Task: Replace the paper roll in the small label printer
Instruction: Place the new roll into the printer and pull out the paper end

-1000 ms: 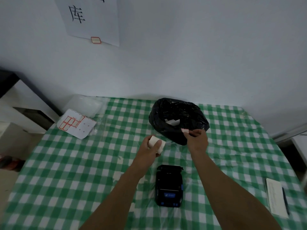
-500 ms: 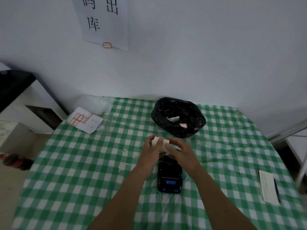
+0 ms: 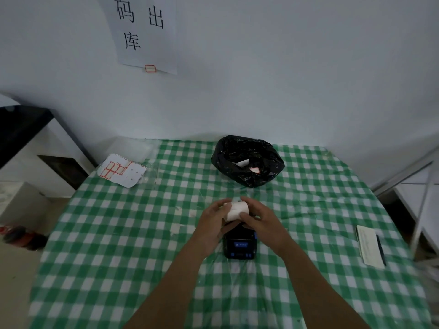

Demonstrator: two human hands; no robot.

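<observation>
both hands, left hand [image 3: 213,222] and right hand [image 3: 261,219], pinch the paper roll [image 3: 235,210] over the label printer [image 3: 240,243]; it may unravel or seat backwards, bay hidden.

one paper roll [image 3: 236,210], one label printer [image 3: 240,244], one black bag [image 3: 247,161], two hands

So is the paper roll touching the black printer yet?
Cannot tell. In the head view both hands hold the paper roll just above the label printer, and the fingers hide where they would meet.
</observation>
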